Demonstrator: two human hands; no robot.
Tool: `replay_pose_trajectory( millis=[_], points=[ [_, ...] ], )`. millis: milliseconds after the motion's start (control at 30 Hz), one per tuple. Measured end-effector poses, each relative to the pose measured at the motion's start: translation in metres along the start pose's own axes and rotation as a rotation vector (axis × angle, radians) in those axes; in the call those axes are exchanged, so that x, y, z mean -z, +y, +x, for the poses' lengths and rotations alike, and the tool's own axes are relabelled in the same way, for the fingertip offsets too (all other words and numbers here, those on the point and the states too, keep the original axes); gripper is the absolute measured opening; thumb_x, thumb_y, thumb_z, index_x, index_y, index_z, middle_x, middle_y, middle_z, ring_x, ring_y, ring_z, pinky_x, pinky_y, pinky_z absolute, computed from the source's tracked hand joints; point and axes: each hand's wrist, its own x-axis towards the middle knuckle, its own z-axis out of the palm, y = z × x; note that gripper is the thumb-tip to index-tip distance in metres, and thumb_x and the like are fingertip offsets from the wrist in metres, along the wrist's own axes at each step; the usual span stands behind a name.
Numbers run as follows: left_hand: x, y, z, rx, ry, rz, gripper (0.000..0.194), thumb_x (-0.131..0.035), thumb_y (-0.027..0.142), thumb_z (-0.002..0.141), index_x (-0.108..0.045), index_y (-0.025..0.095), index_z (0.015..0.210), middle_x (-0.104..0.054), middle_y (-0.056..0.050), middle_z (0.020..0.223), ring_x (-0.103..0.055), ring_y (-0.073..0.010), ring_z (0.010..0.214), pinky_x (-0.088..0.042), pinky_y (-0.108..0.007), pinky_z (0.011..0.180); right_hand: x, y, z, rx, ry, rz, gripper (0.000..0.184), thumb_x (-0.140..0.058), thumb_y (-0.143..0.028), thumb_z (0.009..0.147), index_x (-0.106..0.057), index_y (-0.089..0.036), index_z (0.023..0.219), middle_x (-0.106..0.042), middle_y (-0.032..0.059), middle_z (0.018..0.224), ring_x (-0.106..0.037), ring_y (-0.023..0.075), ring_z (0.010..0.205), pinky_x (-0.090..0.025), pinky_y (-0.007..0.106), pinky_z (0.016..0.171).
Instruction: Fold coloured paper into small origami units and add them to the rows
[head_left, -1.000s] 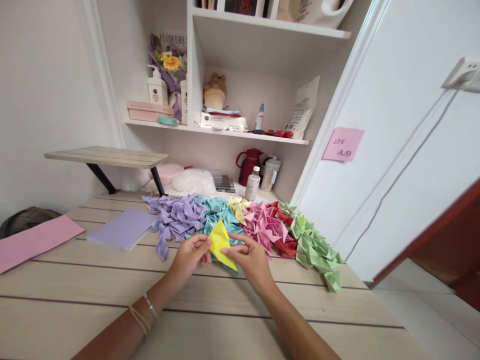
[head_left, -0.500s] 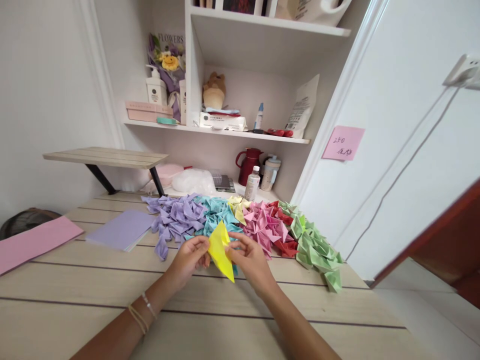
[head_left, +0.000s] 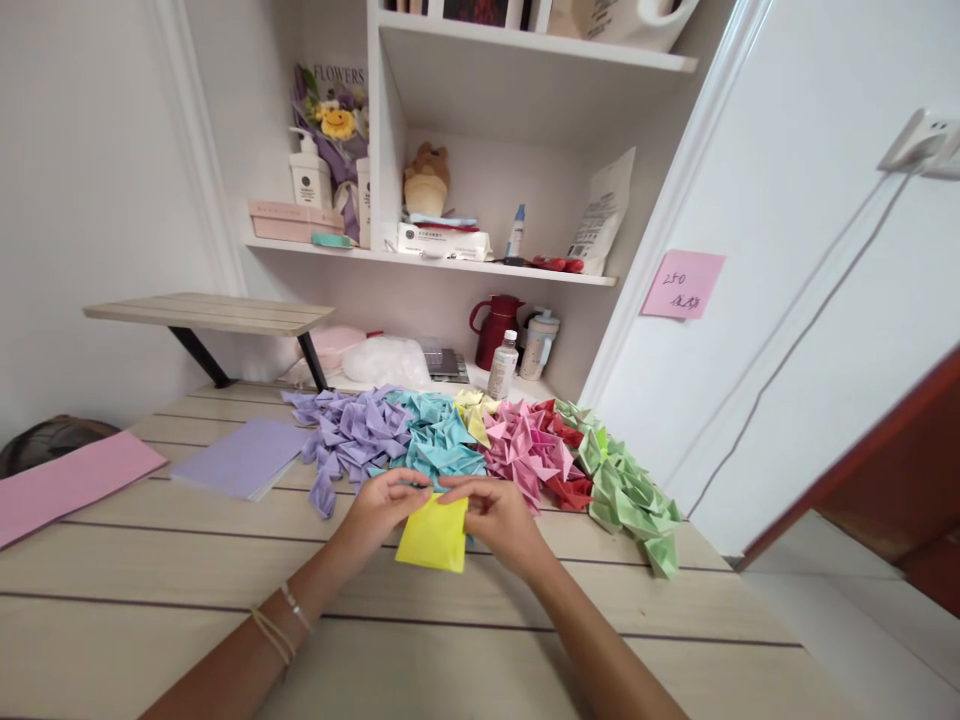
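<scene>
A yellow paper square hangs flat, held by its top edge a little above the wooden table. My left hand pinches its top left part, with bracelets on that wrist. My right hand pinches its top right part. Just behind my hands lies a row of folded paper pieces: purple, blue, a few yellow, pink, red and green.
A stack of purple sheets and a pink sheet lie at the left. A small raised shelf stands behind. Wall shelves hold bottles, a red jug and boxes. A pink note is stuck on the right wall.
The yellow paper was a pointed folded shape held upright; now it is opened into a flat square hanging below my fingers. Both hands have stayed in about the same place.
</scene>
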Motion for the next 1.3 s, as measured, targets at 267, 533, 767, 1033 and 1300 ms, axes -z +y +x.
replay_pose_trajectory(
  millis=[267, 533, 767, 1033, 1300],
  points=[
    [0.006, -0.001, 0.006, -0.074, 0.002, -0.092, 0.031, -0.074, 0.037, 0.058, -0.059, 0.015, 0.072, -0.066, -0.002, 0.064, -0.062, -0.0141, 0.057, -0.047, -0.022, 0.054, 0.003, 0.007, 0.005, -0.128, 0.170, 0.088, 0.023, -0.076, -0.034, 0.055, -0.072, -0.016, 0.070, -0.069, 0.0041, 0.066, -0.060, 0.0170, 0.058, -0.048, 0.026, 0.054],
    [0.009, -0.002, 0.008, -0.090, 0.064, 0.039, 0.026, -0.071, 0.032, 0.062, -0.068, 0.012, 0.077, -0.069, -0.006, 0.075, -0.062, -0.0164, 0.069, -0.048, -0.026, 0.066, 0.007, 0.002, 0.008, -0.100, 0.167, 0.098, 0.026, -0.069, -0.041, 0.065, -0.070, -0.016, 0.071, -0.067, 0.0057, 0.071, -0.059, 0.0172, 0.061, -0.048, 0.028, 0.054],
    [0.005, -0.002, 0.006, -0.213, 0.054, 0.048, 0.021, -0.071, 0.025, 0.062, -0.064, 0.015, 0.080, -0.068, -0.004, 0.073, -0.063, -0.0168, 0.071, -0.049, -0.026, 0.067, 0.004, 0.004, 0.008, -0.109, 0.233, 0.215, 0.029, -0.073, -0.038, 0.060, -0.063, -0.017, 0.077, -0.060, -0.0006, 0.058, -0.053, 0.0110, 0.052, -0.042, 0.021, 0.049],
    [-0.001, -0.005, 0.001, -0.139, -0.012, 0.037, 0.047, -0.077, 0.019, 0.053, -0.060, 0.015, 0.097, -0.067, -0.009, 0.096, -0.064, -0.0221, 0.080, -0.052, -0.031, 0.067, 0.004, 0.010, 0.007, -0.078, 0.199, 0.008, 0.035, -0.075, -0.035, 0.058, -0.068, -0.018, 0.088, -0.065, 0.0040, 0.077, -0.056, 0.0149, 0.060, -0.045, 0.025, 0.054],
    [0.001, 0.000, -0.002, -0.254, 0.134, 0.282, 0.024, -0.071, 0.029, 0.062, -0.067, 0.015, 0.082, -0.067, -0.003, 0.067, -0.060, -0.0157, 0.061, -0.046, -0.022, 0.054, 0.005, 0.005, 0.001, 0.258, 0.125, -0.439, 0.021, -0.057, -0.027, 0.079, -0.069, -0.028, 0.097, -0.067, 0.0063, 0.077, -0.061, 0.0197, 0.069, -0.046, 0.030, 0.063]
  ],
)
